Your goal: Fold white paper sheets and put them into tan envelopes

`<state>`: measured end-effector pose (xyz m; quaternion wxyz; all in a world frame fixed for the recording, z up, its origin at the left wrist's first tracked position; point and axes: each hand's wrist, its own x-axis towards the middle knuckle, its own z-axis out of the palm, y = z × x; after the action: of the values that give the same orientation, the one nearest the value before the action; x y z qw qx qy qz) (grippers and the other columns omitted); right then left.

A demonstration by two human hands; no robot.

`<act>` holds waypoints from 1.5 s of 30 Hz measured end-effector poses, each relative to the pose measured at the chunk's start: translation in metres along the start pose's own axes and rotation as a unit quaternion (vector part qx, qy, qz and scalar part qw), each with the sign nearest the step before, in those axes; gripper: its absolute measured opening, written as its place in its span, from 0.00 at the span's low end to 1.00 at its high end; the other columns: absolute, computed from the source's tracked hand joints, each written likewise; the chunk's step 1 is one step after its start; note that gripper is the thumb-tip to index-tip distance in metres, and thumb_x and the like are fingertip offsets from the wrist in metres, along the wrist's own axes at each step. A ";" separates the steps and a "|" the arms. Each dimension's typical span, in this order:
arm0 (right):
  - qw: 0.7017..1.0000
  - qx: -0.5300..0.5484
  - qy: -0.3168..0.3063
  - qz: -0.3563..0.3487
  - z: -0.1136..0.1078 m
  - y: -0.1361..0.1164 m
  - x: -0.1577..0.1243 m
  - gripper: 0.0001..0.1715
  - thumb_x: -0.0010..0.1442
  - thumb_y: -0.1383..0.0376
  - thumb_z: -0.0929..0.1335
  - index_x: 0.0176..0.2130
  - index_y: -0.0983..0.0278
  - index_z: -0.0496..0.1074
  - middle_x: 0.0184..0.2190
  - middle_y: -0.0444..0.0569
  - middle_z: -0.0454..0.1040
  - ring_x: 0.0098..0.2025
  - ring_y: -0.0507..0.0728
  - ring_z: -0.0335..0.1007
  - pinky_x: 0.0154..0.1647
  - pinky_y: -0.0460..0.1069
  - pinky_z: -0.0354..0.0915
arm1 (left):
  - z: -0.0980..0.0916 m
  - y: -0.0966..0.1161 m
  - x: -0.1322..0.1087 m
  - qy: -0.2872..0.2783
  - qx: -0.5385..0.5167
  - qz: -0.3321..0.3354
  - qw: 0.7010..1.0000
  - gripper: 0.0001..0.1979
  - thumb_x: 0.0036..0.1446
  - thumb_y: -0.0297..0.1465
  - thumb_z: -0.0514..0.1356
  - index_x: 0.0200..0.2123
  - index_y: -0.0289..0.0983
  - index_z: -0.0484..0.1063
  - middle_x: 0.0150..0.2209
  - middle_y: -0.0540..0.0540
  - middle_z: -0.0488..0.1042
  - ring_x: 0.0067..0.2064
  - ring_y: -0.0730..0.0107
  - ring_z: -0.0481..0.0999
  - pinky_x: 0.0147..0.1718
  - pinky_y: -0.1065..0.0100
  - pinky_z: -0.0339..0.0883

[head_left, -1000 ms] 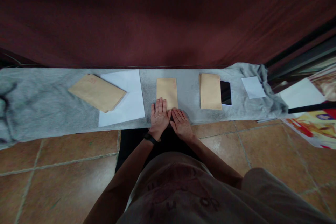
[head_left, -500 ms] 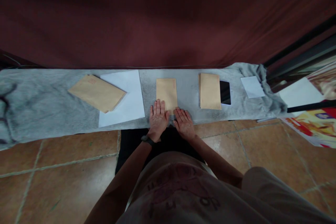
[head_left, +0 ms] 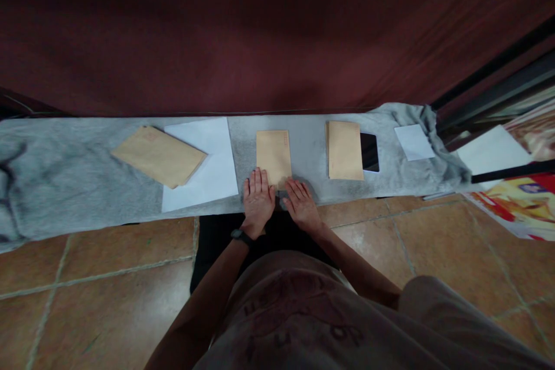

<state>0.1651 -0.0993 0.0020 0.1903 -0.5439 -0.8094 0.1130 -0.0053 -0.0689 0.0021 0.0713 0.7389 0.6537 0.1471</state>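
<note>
Fingers (head_left: 255,180) of the left hand (head_left: 258,199) lie straight and pressed together, palm down, tips on the near end of the middle envelope (head_left: 273,153). Nothing is pinched. The right hand (head_left: 302,205) is flat too, fingers close together, tips at the envelope's near right corner and mostly on the grey cloth (head_left: 65,167). There is a dark watch (head_left: 239,235) on the left wrist. The envelope lies flat and squared, long side pointing away, in the middle of the cloth strip. The step looks like pressing or smoothing its near end. Lifting it would need fingertips worked under that near edge, since it sits flush on soft cloth. To the left are a tilted envelope pile (head_left: 158,156) on a white sheet (head_left: 212,167), with a bare cloth gap between sheet and envelope. To the right is a second envelope pile (head_left: 344,150) touching a dark phone (head_left: 370,151), then a small white paper (head_left: 414,143), well apart. The cloth's near edge runs just under the palms, with tiled floor (head_left: 108,266) below it. A dark red curtain (head_left: 260,40) closes off the far side, with little room there.
</note>
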 end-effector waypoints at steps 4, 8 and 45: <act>0.999 -0.003 -0.023 -0.031 0.006 -0.009 0.001 0.31 0.75 0.58 0.59 0.70 0.69 0.60 0.71 0.55 0.60 0.74 0.61 0.52 0.75 0.62 0.49 | 0.000 -0.004 -0.001 -0.011 0.011 0.023 1.000 0.30 0.71 0.35 0.45 0.72 0.29 0.53 0.74 0.33 0.49 0.75 0.51 0.46 0.72 0.43 0.44; 1.000 -0.014 -0.015 -0.023 0.010 -0.008 0.000 0.31 0.74 0.58 0.59 0.70 0.68 0.60 0.71 0.56 0.58 0.74 0.62 0.53 0.75 0.62 0.50 | -0.002 -0.010 -0.006 -0.015 0.016 0.051 0.998 0.29 0.72 0.36 0.46 0.72 0.32 0.54 0.74 0.36 0.50 0.75 0.53 0.46 0.72 0.44 0.44; 0.999 -0.017 0.021 0.040 0.003 0.015 0.009 0.29 0.73 0.61 0.60 0.69 0.66 0.62 0.69 0.56 0.64 0.71 0.63 0.58 0.74 0.64 0.50 | -0.019 0.005 -0.002 -0.022 -0.021 0.003 1.000 0.22 0.67 0.34 0.54 0.62 0.35 0.71 0.67 0.36 0.67 0.66 0.47 0.67 0.63 0.48 0.62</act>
<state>0.1736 -0.0854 -0.0050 0.1938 -0.5812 -0.7846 0.0952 -0.0064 -0.0728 0.0211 0.1004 0.7425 0.6463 0.1449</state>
